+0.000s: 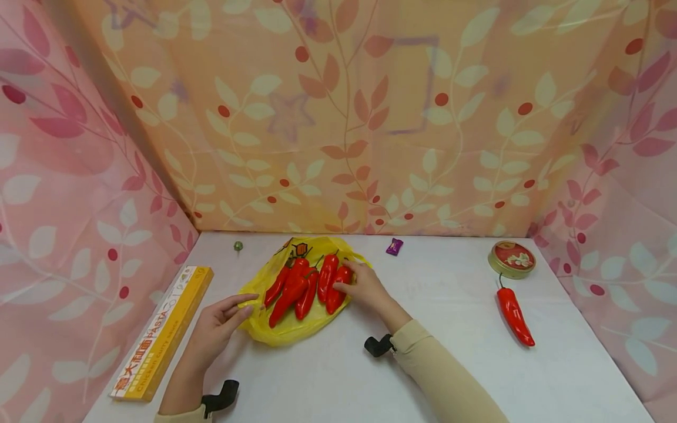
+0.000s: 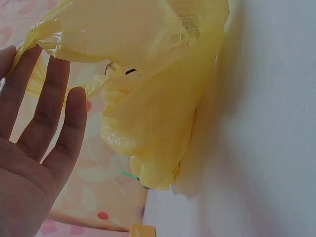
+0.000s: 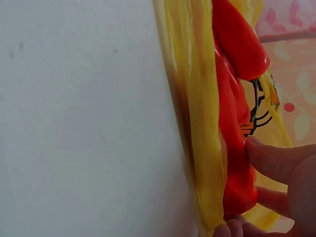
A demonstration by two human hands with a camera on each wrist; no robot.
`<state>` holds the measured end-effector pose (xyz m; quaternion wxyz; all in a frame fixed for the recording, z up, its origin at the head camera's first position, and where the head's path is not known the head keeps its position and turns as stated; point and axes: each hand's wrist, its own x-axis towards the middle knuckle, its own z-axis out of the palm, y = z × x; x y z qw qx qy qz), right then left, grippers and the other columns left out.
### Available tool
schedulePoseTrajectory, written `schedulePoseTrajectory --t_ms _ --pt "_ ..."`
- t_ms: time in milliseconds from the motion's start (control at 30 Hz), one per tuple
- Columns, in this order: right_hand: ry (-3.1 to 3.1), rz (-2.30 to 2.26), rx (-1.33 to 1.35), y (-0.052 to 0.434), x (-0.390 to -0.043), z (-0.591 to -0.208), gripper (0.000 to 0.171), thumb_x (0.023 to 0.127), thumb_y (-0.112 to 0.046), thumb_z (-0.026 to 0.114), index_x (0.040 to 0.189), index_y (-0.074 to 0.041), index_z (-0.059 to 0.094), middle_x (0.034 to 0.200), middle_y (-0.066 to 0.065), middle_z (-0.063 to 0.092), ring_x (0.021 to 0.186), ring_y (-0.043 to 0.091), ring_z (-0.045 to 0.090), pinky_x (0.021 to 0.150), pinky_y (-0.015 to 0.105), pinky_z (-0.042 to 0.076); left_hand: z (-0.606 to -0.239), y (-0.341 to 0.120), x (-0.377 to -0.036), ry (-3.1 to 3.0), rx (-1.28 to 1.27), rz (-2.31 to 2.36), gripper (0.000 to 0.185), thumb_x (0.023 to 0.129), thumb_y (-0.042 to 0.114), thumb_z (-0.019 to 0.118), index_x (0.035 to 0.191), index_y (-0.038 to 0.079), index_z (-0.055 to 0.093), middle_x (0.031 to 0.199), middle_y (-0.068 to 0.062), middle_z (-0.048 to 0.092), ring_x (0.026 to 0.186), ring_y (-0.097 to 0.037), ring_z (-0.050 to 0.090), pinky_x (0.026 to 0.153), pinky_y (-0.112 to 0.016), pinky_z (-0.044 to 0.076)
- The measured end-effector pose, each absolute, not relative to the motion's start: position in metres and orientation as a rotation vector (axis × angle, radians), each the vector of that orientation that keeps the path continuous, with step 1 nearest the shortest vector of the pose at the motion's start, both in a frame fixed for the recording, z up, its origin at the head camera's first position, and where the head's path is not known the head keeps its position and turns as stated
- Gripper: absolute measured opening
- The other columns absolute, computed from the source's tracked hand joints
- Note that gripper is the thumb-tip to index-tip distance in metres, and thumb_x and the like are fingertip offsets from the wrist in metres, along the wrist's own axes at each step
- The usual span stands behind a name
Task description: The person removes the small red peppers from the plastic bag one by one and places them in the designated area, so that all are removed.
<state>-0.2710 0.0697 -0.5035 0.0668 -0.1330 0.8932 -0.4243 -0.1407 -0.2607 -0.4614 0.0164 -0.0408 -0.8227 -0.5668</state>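
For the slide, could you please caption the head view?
Right hand touches red peppers on a yellow bag; left hand at its edge.

Pasta box (image 1: 164,332), round tin (image 1: 511,258), lone pepper (image 1: 515,315), candy (image 1: 394,246).

peppers (image 1: 307,285) on bag (image 1: 288,332) mid-table; pasta box (image 1: 164,332) left; tin (image 1: 512,258) behind lone pepper (image 1: 514,314) right
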Motion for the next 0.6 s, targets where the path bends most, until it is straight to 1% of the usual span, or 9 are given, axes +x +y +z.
schedulePoseTrajectory --t_ms 67,167,233,300,367,433,500,533,600 --pt "2.707 -1.296 -0.404 0.069 -0.270 -0.503 0.063 0.090 -0.032 0.077 0.145 -0.009 0.055 0.143 0.015 0.056 0.133 0.036 0.049 0.109 0.053 0.044 -0.461 -0.260 -0.141 -2.561 -0.130 -1.768 0.035 0.099 0.026 0.066 0.129 0.009 0.067 0.113 -0.012 0.076 0.082 -0.018 0.058 0.064 -0.019 0.049" --pt "2.707 -1.355 -0.411 0.068 -0.268 -0.498 0.053 0.090 -0.028 0.077 0.138 -0.011 0.061 0.130 0.013 0.061 0.117 0.032 0.057 0.096 0.046 0.055 -0.460 -0.260 -0.140 -2.561 -0.124 -1.776 0.035 0.099 0.026 0.066 0.129 0.009 0.067 0.111 -0.012 0.076 0.080 -0.017 0.056 0.061 -0.020 0.047" --pt "2.676 -1.413 -0.409 0.067 -0.265 -0.494 0.048 0.090 -0.025 0.078 0.134 -0.013 0.063 0.124 0.011 0.061 0.109 0.029 0.060 0.086 0.040 0.059 -0.460 -0.260 -0.140 -2.565 -0.119 -1.774 0.035 0.099 0.026 0.066 0.129 0.009 0.067 0.110 -0.012 0.076 0.077 -0.017 0.055 0.060 -0.020 0.047" --pt "2.621 -1.482 -0.423 0.066 -0.263 -0.489 0.045 0.090 -0.023 0.078 0.131 -0.015 0.065 0.123 0.010 0.060 0.108 0.030 0.062 0.080 0.038 0.061 -0.460 -0.260 -0.140 -2.569 -0.114 -1.769 0.035 0.099 0.027 0.066 0.129 0.009 0.067 0.108 -0.011 0.076 0.076 -0.018 0.054 0.059 -0.020 0.047" --pt "2.554 -1.546 -0.447 0.066 -0.261 -0.484 0.044 0.089 -0.022 0.078 0.131 -0.016 0.065 0.125 0.010 0.061 0.108 0.031 0.063 0.080 0.039 0.061 -0.460 -0.260 -0.140 -2.572 -0.111 -1.765 0.035 0.099 0.027 0.066 0.129 0.010 0.068 0.108 -0.011 0.076 0.075 -0.020 0.054 0.060 -0.020 0.048" --pt "2.490 -1.594 -0.486 0.065 -0.259 -0.481 0.044 0.090 -0.023 0.078 0.131 -0.017 0.066 0.127 0.011 0.062 0.110 0.032 0.063 0.082 0.040 0.061 -0.460 -0.260 -0.140 -2.571 -0.117 -1.766 0.035 0.099 0.027 0.066 0.129 0.009 0.067 0.110 -0.011 0.076 0.079 -0.018 0.056 0.063 -0.019 0.049" --pt "2.448 -1.619 -0.522 0.064 -0.258 -0.479 0.044 0.090 -0.024 0.077 0.132 -0.018 0.066 0.128 0.010 0.064 0.110 0.031 0.063 0.084 0.039 0.060 -0.460 -0.260 -0.141 -2.568 -0.120 -1.773 0.035 0.099 0.027 0.066 0.129 0.009 0.067 0.111 -0.011 0.076 0.081 -0.018 0.058 0.065 -0.020 0.051" --pt "2.430 -1.627 -0.540 0.064 -0.258 -0.478 0.044 0.090 -0.026 0.077 0.132 -0.018 0.066 0.128 0.010 0.065 0.110 0.031 0.063 0.085 0.039 0.060 -0.460 -0.260 -0.141 -2.566 -0.118 -1.778 0.035 0.099 0.027 0.066 0.129 0.009 0.067 0.111 -0.012 0.076 0.080 -0.019 0.057 0.063 -0.020 0.049" --pt "2.406 -1.637 -0.558 0.063 -0.256 -0.475 0.045 0.091 -0.027 0.076 0.134 -0.021 0.066 0.129 0.009 0.065 0.110 0.031 0.064 0.084 0.038 0.060 -0.460 -0.259 -0.140 -2.564 -0.123 -1.780 0.035 0.099 0.027 0.066 0.129 0.009 0.067 0.112 -0.012 0.076 0.082 -0.018 0.058 0.065 -0.019 0.050"
